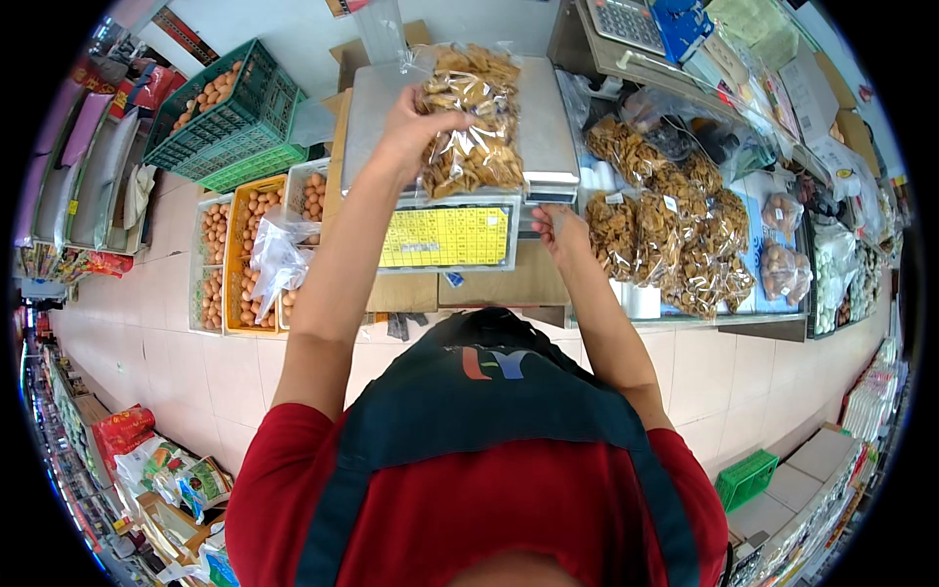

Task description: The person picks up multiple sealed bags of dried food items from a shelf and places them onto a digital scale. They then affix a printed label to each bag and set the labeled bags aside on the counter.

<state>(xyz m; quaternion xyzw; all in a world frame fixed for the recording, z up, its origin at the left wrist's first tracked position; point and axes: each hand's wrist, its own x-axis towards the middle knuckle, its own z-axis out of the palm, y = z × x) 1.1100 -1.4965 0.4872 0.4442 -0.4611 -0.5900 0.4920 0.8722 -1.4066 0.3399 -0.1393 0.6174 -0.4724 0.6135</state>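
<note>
1. From my remote post, on the head view, I log the left hand (415, 127) at the scale (377, 112), closed on the left edge of a clear bag (474, 147) of brown, crinkled pieces. The thumb lies across the bag's face.
2. Bag position: over the right half of the scale's metal plate, its lower edge just above the yellow key panel (445, 238). I cannot tell whether the plate takes its full weight.
3. I log the right hand (567, 235) just beside the key panel, at the scale's right front corner. Its fingers are drawn fairly narrow; I cannot tell whether anything sits between them.
4. Right of the scale I note a pile of similar filled bags (675, 230) on the counter (754, 227), with two smaller bags of round items (785, 271) beyond it.
5. Left of the scale I note an orange crate (232, 274) of brown eggs with pale crates of eggs on both sides; a crumpled white plastic bag (279, 256) lies over its right part.
6. Farther back on the left: a dark green crate (220, 147), also holding eggs.
7. Upper right: a calculator (626, 23) on a raised shelf.
</note>
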